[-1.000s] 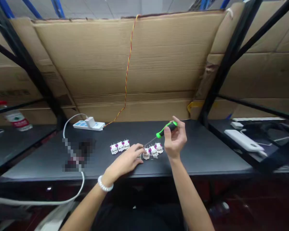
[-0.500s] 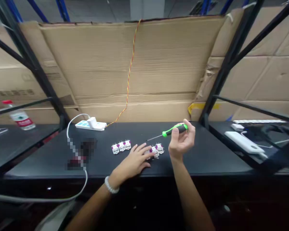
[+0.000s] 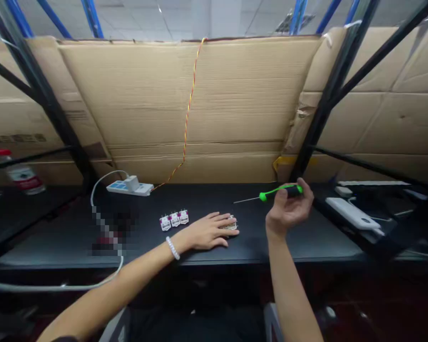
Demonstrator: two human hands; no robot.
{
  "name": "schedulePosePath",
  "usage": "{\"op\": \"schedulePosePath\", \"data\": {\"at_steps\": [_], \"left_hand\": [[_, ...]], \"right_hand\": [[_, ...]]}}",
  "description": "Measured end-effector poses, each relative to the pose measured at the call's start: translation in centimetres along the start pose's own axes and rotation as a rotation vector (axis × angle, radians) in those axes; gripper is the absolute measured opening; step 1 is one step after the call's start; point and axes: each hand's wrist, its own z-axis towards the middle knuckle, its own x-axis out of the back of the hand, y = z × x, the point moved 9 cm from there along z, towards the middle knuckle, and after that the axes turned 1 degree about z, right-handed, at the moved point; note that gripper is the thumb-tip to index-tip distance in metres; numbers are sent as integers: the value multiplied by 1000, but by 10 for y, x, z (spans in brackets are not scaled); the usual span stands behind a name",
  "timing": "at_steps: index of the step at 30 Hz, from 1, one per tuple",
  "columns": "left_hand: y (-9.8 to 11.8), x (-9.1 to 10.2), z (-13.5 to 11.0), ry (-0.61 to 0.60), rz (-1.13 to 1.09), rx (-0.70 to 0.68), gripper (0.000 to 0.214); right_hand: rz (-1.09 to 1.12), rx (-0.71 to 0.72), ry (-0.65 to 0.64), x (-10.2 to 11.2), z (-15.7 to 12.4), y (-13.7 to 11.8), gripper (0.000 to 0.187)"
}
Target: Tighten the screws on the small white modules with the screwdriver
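My right hand point(image 3: 288, 211) is raised over the right side of the black tabletop point(image 3: 249, 249), wrapped round a green-and-black screwdriver point(image 3: 263, 196). Its thin shaft points left, and the tip is clear of everything. Flat on the table lies my left hand point(image 3: 210, 232), fingers stretched out over a group of small white-and-purple parts point(image 3: 232, 222). The fingers hide most of that group. To the left of that hand, three similar parts point(image 3: 174, 219) with thin pins stand side by side in a row.
A white power strip point(image 3: 142, 190) with a plugged-in adapter sits at the back left, its white cable point(image 3: 121, 266) hanging over the front edge. Black metal posts point(image 3: 80, 161) frame both sides. Cardboard point(image 3: 235, 109) closes the back. A white device point(image 3: 353, 213) lies at far right.
My right hand has moved right with the screwdriver, away from the parts. My left hand has slid right and now covers more of the right group. The view has tilted slightly.
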Motion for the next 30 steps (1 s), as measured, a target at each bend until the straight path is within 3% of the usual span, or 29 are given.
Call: {"op": "schedulePosePath", "data": {"at_steps": [7, 21, 30], "left_hand": [[-7, -2, 8, 95, -114, 10, 38], [-33, -3, 30, 106, -150, 9, 33], [-33, 1, 33, 121, -176, -15, 33]], "right_hand": [[9, 0, 4, 3, 4, 4, 51], [1, -28, -31, 0, 3, 14, 48], [11, -45, -33, 0, 3, 19, 50]]}}
